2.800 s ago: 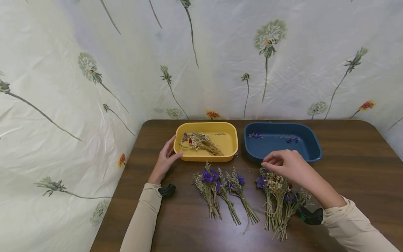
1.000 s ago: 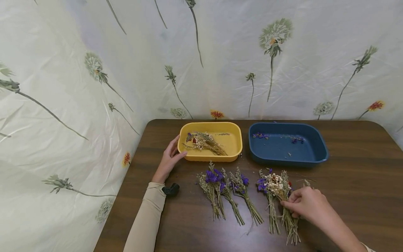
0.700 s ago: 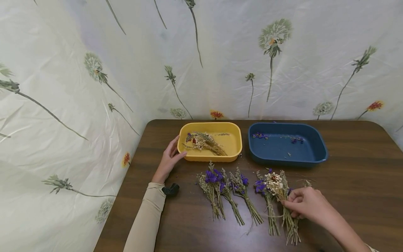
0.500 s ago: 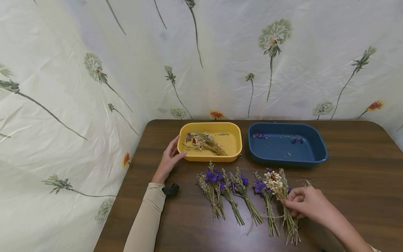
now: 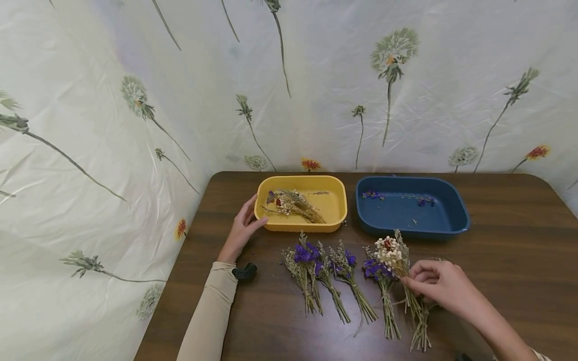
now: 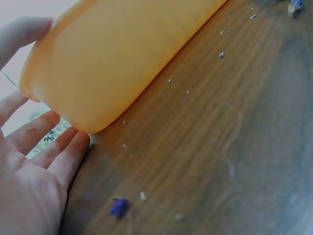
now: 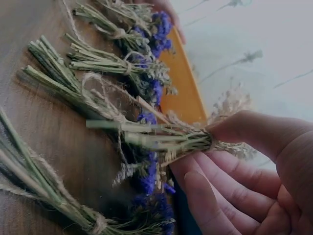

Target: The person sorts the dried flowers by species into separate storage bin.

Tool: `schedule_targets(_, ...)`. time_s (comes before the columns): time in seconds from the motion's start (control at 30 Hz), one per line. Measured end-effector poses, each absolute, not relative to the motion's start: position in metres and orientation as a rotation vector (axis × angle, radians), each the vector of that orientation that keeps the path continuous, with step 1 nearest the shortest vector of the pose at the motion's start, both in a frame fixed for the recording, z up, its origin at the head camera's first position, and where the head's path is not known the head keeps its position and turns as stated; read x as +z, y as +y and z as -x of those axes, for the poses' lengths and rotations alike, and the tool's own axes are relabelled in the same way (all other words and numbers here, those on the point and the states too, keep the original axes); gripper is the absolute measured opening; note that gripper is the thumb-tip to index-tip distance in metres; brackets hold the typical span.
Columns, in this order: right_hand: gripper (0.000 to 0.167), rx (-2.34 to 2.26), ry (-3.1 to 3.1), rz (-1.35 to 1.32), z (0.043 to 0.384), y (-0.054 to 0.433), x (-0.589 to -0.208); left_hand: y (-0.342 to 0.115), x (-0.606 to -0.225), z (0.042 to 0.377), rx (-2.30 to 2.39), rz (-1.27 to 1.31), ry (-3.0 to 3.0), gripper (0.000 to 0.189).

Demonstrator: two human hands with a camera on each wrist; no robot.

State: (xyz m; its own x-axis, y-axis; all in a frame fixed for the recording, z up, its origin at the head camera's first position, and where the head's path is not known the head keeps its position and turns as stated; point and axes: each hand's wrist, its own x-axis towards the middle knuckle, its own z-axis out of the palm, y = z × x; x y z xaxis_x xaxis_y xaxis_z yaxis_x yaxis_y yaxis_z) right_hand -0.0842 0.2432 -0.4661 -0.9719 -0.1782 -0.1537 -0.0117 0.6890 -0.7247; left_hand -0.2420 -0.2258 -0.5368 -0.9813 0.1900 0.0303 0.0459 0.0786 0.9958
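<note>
In the head view my right hand [image 5: 440, 286] pinches a tied bunch of dried flowers [image 5: 392, 253] with white blossoms and a red bloom. The right wrist view shows my thumb and fingertips at its twine tie, its green stems [image 7: 161, 139] sticking out beyond them. Beside it a purple bunch [image 5: 384, 288] lies on the table, and another bunch [image 5: 421, 331] lies partly under my right hand. My left hand [image 5: 244, 225] rests at the left end of the yellow tray [image 5: 307, 227], thumb touching the rim, fairly straight fingers [image 6: 63, 152] against the outer wall.
Inside the yellow tray lies a dried bunch [image 5: 293, 204]. A blue tray [image 5: 413, 231] stands to its right, holding loose purple bits. Several purple and grey-green bunches [image 5: 325, 271] lie in front of the trays. Plant crumbs dot the wooden table [image 5: 506, 215].
My right hand came down from beside the blue tray to the right-hand bunches and took hold of the white-blossomed one. That bunch has since risen slightly. My left hand stays at the yellow tray.
</note>
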Motion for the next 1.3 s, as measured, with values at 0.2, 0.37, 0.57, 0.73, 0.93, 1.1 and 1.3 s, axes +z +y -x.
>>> schedule_targets(0.2,0.018,-1.218,2.68,0.172,0.091,0.241,-0.463,-0.225,-0.538,0.242,2.059,-0.261,2.236,0.075)
schedule_targets(0.37,0.024,-1.229,2.639,0.174,0.099,0.239,-0.457,-0.224,-0.539,0.241,2.071,-0.288,2.264,0.073)
schedule_targets(0.57,0.026,-1.236,2.653,0.189,0.111,0.236,-0.45,-0.224,-0.54,0.24,2.064,-0.29,2.28,0.072)
schedule_targets(0.73,0.025,-1.212,2.686,0.232,0.123,0.232,-0.444,-0.224,-0.541,0.241,2.058,-0.28,2.285,0.071)
schedule_targets(0.93,0.024,-1.177,2.726,0.301,0.14,0.227,-0.438,-0.225,-0.541,0.242,2.06,-0.285,2.285,0.071)
schedule_targets(1.1,0.023,-1.21,2.685,0.337,0.153,0.221,-0.433,-0.225,-0.541,0.241,2.059,-0.28,2.279,0.072)
schedule_targets(1.3,0.025,-1.209,2.648,0.378,0.169,0.214,-0.427,-0.226,-0.54,0.241,2.055,-0.275,2.261,0.073)
